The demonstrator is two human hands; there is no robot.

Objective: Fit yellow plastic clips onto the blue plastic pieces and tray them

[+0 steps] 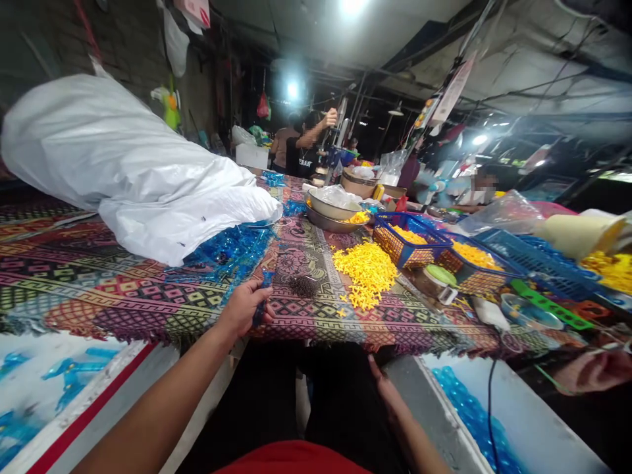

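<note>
Near the front edge of the patterned cloth (296,322), my left hand (243,308) is closed around a translucent blue plastic piece (267,279), whose end sticks up past the fingers. My right hand (379,374) is low beside my right thigh, below the table edge; a digit shows there, but most of its fingers are hidden. Small dark screws or pins, too fine to tell apart, form a pile (303,286) just right of my left hand. Further right lies a heap of small yellow plastic pieces (366,271). Behind my left hand, more blue plastic pieces (232,253) spill from a large white sack (162,178).
Blue baskets (412,253) with yellow pieces, metal bowls (326,220) and a green strip (550,303) occupy the right side. White bins (143,368) holding blue pieces flank my legs. A black cable (490,408) hangs at the right. Other people (301,155) are at the back.
</note>
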